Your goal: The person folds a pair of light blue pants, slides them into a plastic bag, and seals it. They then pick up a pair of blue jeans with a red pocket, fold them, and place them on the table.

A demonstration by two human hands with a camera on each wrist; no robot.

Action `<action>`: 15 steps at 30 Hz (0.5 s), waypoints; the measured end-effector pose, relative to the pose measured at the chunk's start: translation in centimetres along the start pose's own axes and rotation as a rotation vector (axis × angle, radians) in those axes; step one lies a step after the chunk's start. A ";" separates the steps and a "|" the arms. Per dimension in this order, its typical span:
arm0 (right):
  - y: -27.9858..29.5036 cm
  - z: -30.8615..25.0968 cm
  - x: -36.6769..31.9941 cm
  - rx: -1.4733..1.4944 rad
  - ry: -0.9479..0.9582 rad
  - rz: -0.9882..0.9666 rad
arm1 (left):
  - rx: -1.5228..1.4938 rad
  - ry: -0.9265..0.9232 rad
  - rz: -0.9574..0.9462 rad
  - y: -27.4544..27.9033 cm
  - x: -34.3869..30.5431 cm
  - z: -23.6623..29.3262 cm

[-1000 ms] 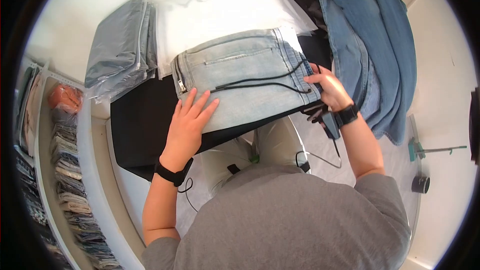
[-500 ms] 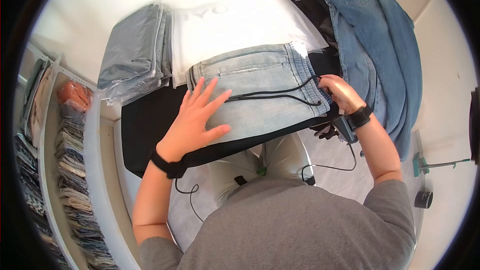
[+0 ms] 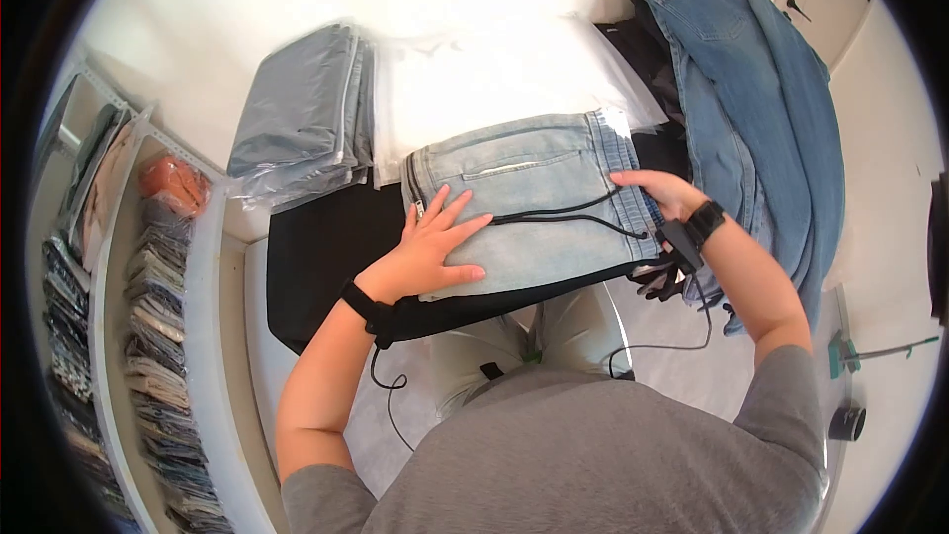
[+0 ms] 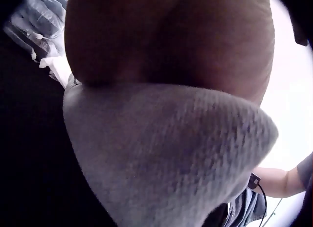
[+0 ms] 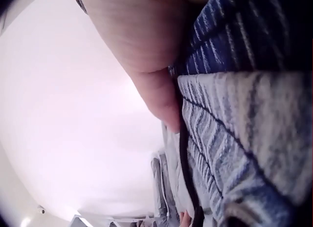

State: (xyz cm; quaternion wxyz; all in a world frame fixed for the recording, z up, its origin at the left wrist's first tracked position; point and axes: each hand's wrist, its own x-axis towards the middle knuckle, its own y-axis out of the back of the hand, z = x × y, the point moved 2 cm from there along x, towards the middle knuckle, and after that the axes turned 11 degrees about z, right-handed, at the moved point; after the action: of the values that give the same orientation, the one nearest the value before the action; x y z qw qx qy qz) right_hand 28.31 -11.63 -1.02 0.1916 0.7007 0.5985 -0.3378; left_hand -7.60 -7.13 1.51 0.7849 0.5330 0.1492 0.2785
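Note:
Folded light-blue denim garment [image 3: 534, 183] lies on a black-covered surface [image 3: 326, 257], its elastic waistband at the right and a zip at the left edge. Black drawstrings [image 3: 563, 214] run across it. My left hand [image 3: 420, 257] rests on its left part, fingers spread; the left wrist view shows the palm [image 4: 171, 41] above pale fabric [image 4: 166, 144]. My right hand [image 3: 672, 196] grips the waistband, thumb on top; its other fingers are mostly hidden. In the right wrist view the thumb [image 5: 164, 107] presses beside a dark cord [image 5: 187, 168], against the ribbed waistband [image 5: 210, 134].
White plastic packaging [image 3: 494, 69] lies behind the garment, with bagged grey clothes [image 3: 301, 104] to its left. Blue jeans [image 3: 751, 109] are heaped at the right. Shelves of folded clothes [image 3: 158, 336] stand at the left. A thin cable [image 3: 672, 344] hangs from the right wrist device.
The whole head view has shifted, so things appear further right and lower. My left hand's fingers have spread wider on the fabric. My right thumb has shifted onto the top of the waistband.

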 end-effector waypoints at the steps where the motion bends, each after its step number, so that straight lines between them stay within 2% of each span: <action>1: -0.2 0.1 -0.6 -0.038 0.055 0.029 | -0.071 -0.012 0.065 0.0 -0.2 -0.1; 2: -0.4 0.3 -1.1 -0.075 0.109 0.060 | -0.069 -0.005 0.077 0.1 -0.3 -0.4; 4: -1.5 0.5 -3.7 -0.001 0.290 0.023 | -0.286 -0.035 0.142 0.8 0.0 -1.7; 6: -2.7 1.2 -7.7 0.038 0.368 0.103 | -0.644 0.070 0.433 1.5 -0.3 -3.9; 7: -2.6 2.2 -8.8 0.098 0.408 0.100 | -0.760 0.218 0.618 1.9 -0.3 -4.0; 8: -2.5 3.2 -9.9 0.162 0.450 0.096 | -0.443 0.185 0.741 2.1 -0.3 -5.9; 9: -2.5 4.1 -11.3 0.219 0.489 0.142 | -0.341 0.252 0.728 2.4 -0.3 -6.5; 11: -1.1 6.1 -13.0 0.362 0.473 0.071 | -0.237 0.318 0.713 2.5 -0.1 -7.9; 13: 2.3 9.5 -12.8 0.376 0.478 0.258 | 0.218 0.144 0.732 2.0 0.8 -9.2; 14: 3.4 10.6 -13.0 0.355 0.480 0.326 | 0.216 0.134 0.735 2.2 1.2 -8.9; 15: 4.1 11.7 -13.1 0.382 0.437 0.357 | 0.325 0.171 0.628 2.2 1.7 -8.5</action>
State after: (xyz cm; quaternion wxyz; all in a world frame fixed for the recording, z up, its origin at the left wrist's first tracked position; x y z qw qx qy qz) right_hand 28.70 -29.72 -0.54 -0.0199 0.8734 0.4194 -0.2466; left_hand -11.40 0.92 0.31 0.5507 0.6454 0.0855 0.5223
